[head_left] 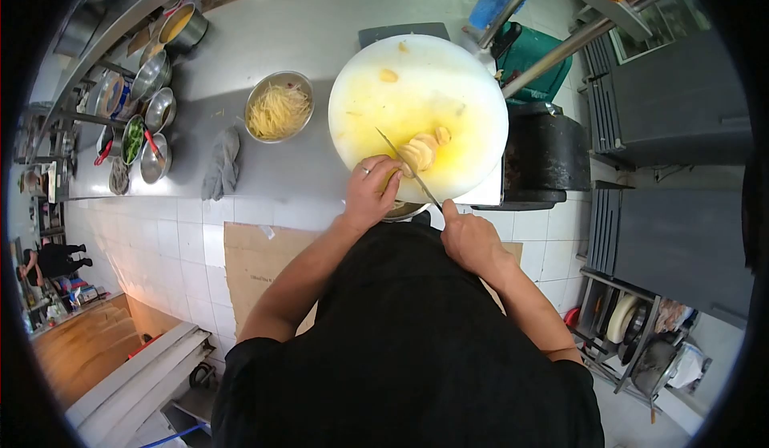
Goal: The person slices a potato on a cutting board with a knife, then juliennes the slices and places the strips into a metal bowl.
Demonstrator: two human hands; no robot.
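On a round white cutting board with yellow stains, a row of pale yellow vegetable slices lies just beyond the blade. My right hand is wrapped round the handle of a kitchen knife, whose blade slants away to the left over the board. Close against the near side of the blade, my left hand has its fingers curled on an uncut piece of the pale yellow vegetable, mostly hidden by them. One loose slice sits farther back on the board.
Left of the board stands a metal bowl of pale shredded strips. A grey cloth lies near the counter's front edge. Several metal bowls and a pot line the left side. A black bin stands right of the board.
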